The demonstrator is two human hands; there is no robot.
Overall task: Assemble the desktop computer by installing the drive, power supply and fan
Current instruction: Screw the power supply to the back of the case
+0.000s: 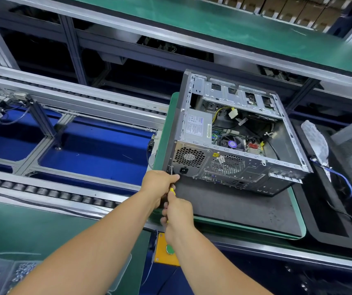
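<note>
An open grey sheet-metal desktop computer case point(241, 133) lies on its side on a dark foam mat point(234, 207) set in a green-edged pallet point(298, 226) on the table. Its perforated rear panel faces the viewer, and a boxy silver power supply point(196, 125) with a printed label sits in the near left corner, beside yellow and black cables point(219, 112). Both forearms reach forward. The left hand point(160, 184) curls around the slim metal shaft of a yellow-and-black-handled screwdriver point(172, 191) – its tip meets the case's rear left edge – while the right hand point(178, 216) grips the handle just behind.
</note>
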